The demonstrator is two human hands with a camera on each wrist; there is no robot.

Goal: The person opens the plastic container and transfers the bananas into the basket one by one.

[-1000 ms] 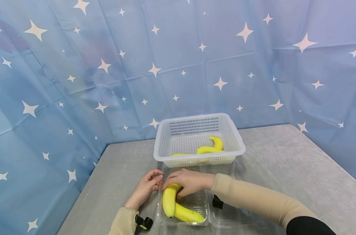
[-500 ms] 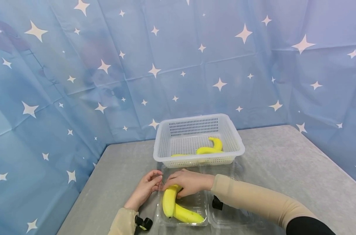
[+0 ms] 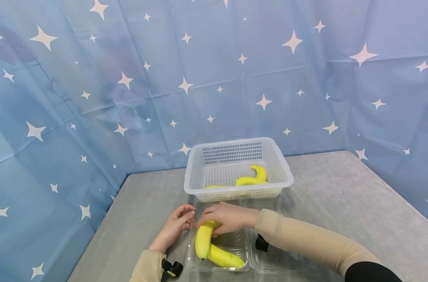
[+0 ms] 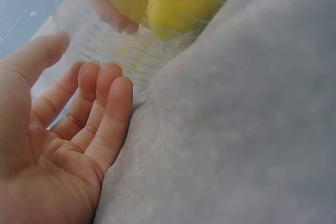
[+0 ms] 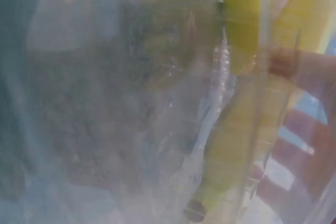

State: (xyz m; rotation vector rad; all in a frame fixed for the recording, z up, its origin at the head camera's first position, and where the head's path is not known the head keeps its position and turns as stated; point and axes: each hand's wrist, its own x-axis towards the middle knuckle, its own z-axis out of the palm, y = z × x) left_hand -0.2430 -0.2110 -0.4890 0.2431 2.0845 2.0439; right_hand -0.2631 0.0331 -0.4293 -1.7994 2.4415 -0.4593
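In the head view my right hand (image 3: 229, 217) holds the upper end of a yellow banana (image 3: 202, 243), thumb and fingers around it. This banana crosses over a second banana (image 3: 226, 259), and both are in a clear plastic clamshell box (image 3: 236, 239) with its lid spread to the right. My left hand (image 3: 176, 226) is at the box's left side, holding nothing. The left wrist view shows its fingers (image 4: 116, 100) loosely bent, tips right at the clear wall. Through the blurred plastic, the right wrist view shows the bananas and the right fingers (image 5: 286, 64).
A white perforated basket (image 3: 238, 188) stands behind the box with several bananas (image 3: 250, 180) inside. The box's clear lid (image 3: 279, 258) lies beneath my right forearm. A blue star-patterned curtain (image 3: 214, 102) borders the grey tabletop (image 3: 154, 196).
Both hands stay almost where they were. The banana under the right hand has shifted very slightly, its lower tip a little higher and further left.
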